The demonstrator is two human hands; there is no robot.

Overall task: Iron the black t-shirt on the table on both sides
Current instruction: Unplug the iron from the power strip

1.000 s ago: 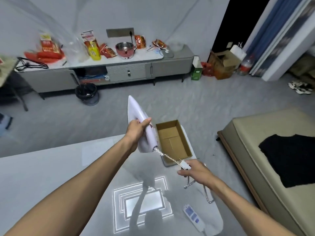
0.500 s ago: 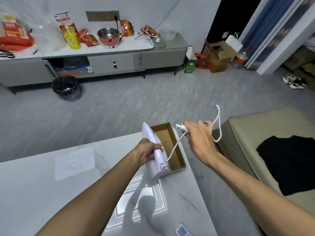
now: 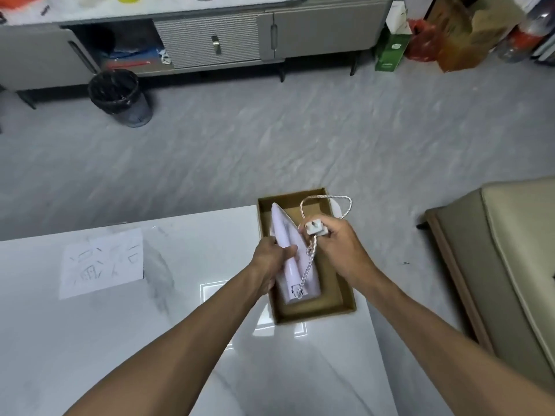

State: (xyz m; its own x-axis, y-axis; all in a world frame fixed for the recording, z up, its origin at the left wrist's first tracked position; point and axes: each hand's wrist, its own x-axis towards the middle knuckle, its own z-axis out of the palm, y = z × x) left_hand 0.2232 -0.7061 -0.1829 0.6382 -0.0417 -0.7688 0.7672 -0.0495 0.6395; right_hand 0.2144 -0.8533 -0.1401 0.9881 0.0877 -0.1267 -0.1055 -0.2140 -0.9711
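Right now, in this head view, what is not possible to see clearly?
Head view only:
Black t-shirt: nowhere in the picture.
Iron underside: hidden by its own body and the left hand.
Cord middle: covered by the right hand, which holds the plug.
Marks on the paper: too blurred to read.
Things on the cabinet: cut off by the top edge.

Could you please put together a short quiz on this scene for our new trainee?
1. True or false: the right hand holds the plug.
2. The iron sits within the outline of: A an ironing board; B the cardboard box; C a sink.
3. Which hand grips the iron?
Key: 1 true; 2 B; 3 the left hand.
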